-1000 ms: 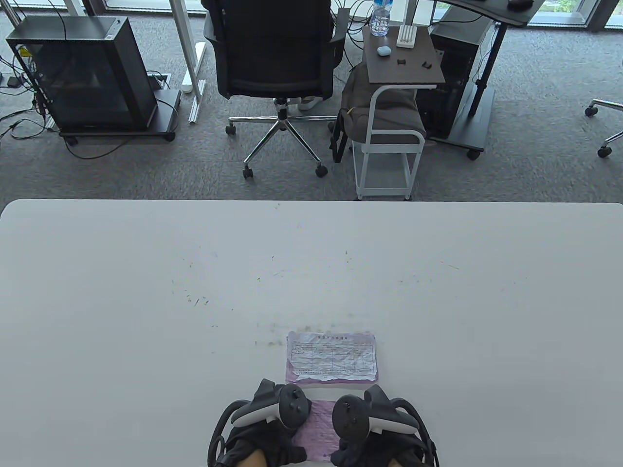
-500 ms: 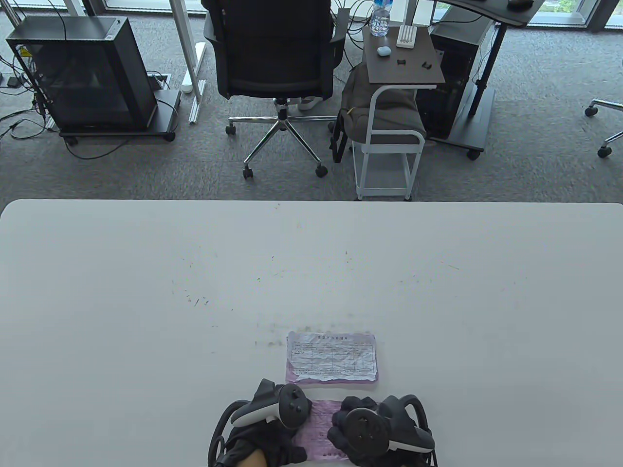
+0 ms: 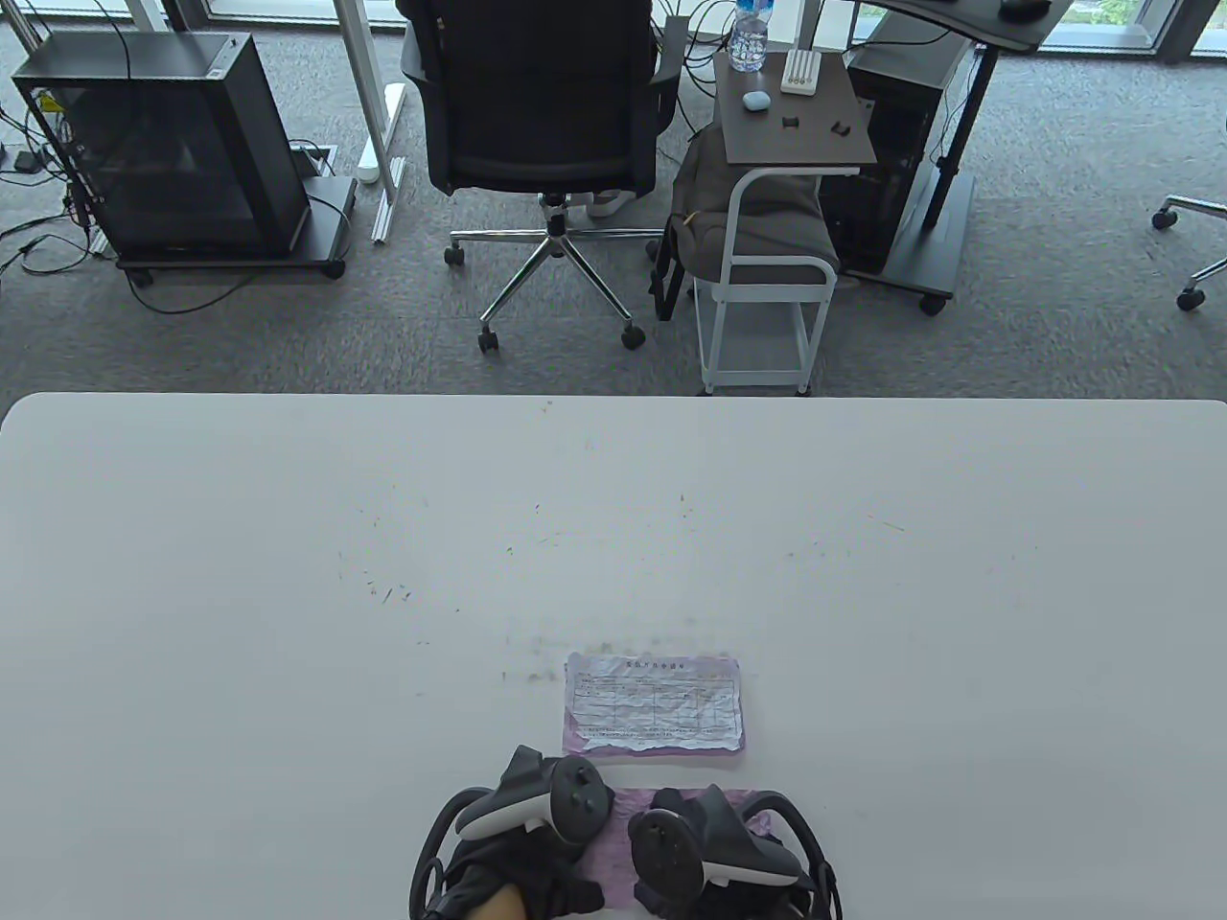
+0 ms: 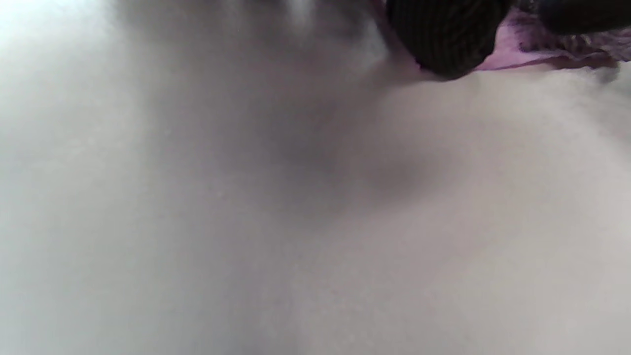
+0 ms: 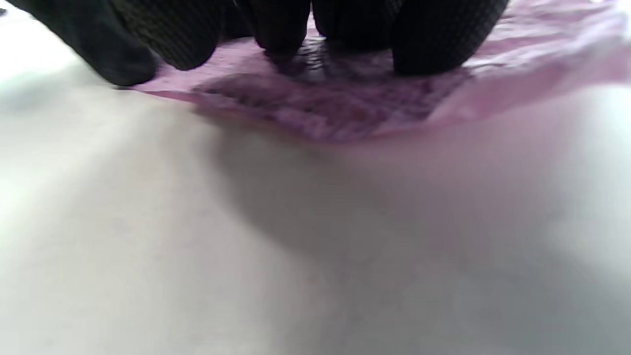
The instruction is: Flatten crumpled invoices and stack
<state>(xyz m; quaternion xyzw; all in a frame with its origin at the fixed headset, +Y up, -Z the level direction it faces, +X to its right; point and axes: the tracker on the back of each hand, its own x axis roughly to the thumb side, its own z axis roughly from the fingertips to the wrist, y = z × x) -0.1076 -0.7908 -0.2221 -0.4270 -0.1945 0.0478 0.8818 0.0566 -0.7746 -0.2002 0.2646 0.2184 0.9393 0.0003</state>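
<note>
A: Big white table, filling the near half. Flat stack of invoices at 6 o'clock, white sheet on a pink one.

B: And just nearer, still 6 o'clock?

A: Pink invoice, crinkled, pinned under both hands. Left hand at its 9 o'clock side, one fingertip pressing the paper edge. Right hand at its 3 o'clock side, fingers spread flat, pushing down. Nothing gripped, just pressing.

B: Which step, then?

A: Looks like smoothing. Probably next: wiping outward until flat, then lifting it onto the stack at 12 o'clock, edges lined up.

B: Any words to read?

A: Table lines and tiny print only. Too small to read.
</note>
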